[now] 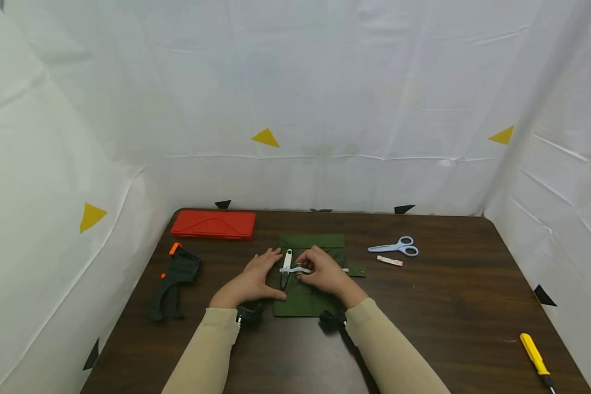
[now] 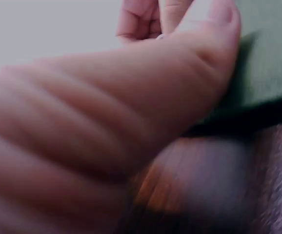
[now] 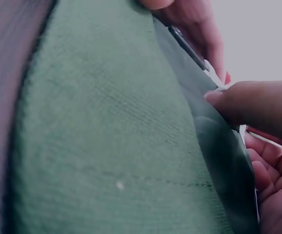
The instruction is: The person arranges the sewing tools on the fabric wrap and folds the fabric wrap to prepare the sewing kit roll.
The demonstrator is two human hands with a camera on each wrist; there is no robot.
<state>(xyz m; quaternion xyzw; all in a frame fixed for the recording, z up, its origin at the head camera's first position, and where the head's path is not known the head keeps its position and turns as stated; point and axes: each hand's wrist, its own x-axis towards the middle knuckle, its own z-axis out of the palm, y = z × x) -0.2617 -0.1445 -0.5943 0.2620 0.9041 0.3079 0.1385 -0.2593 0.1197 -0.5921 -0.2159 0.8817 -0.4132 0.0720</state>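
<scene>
A green fabric pouch (image 1: 305,303) lies opened out on the table, with a white elastic strap (image 1: 302,269) across it. A slim tool with a pale metal upper part and a dark lower end (image 1: 287,262) lies under the strap. My left hand (image 1: 251,282) rests at the pouch's left edge with fingers extended and thumb (image 2: 214,44) on the fabric. My right hand (image 1: 327,273) pinches the strap between thumb and fingers, lifting it slightly just right of the tool. In the right wrist view the right hand (image 3: 268,107) hides part of the strap.
A red case (image 1: 214,224) lies at the back left, with a black clamp (image 1: 177,279) with orange parts in front of it. Right of the pouch are light blue scissors (image 1: 396,248) and a small pale strip (image 1: 390,261). A yellow-handled screwdriver (image 1: 534,353) lies front right.
</scene>
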